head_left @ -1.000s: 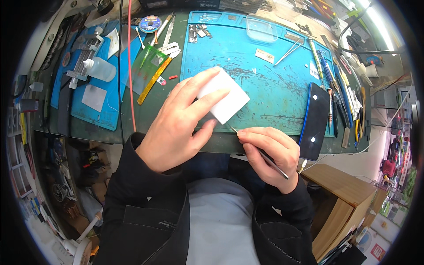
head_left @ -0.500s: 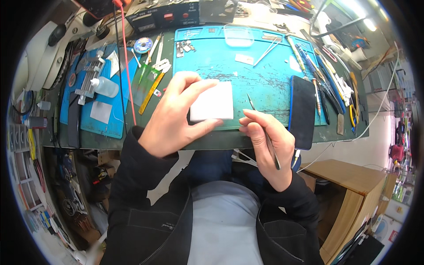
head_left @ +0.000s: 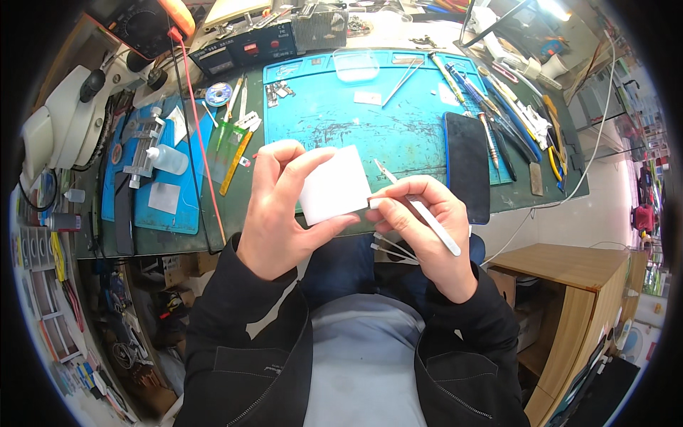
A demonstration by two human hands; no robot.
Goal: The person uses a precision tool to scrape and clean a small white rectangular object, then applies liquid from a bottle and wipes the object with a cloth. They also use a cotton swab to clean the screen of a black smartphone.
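My left hand (head_left: 274, 213) grips a white square block or box (head_left: 334, 185) by its left side, fingers curled over the top and thumb below. My right hand (head_left: 427, 235) holds metal tweezers (head_left: 437, 228), their tips pointing up and left. Its thumb and forefinger also pinch a small white piece (head_left: 376, 203) with a dark end at the block's right edge; whether this piece is attached, I cannot tell. Both hands are over the front of the blue mat (head_left: 320, 121), just left of a dark phone (head_left: 466, 164) with a blue rim.
Hand tools (head_left: 498, 128) lie along the mat's right. A second mat (head_left: 188, 213) with a bottle (head_left: 171, 160) is at left, beside red and black leads. A microscope (head_left: 60, 128), multimeter (head_left: 135, 25) and dark instrument (head_left: 242, 50) stand behind. A wooden cabinet (head_left: 555, 263) is below right.
The block has turned and moved slightly lower. My right hand has risen to its right edge, now pinching a small white piece there, with the tweezers tilted further left. The view has shifted.
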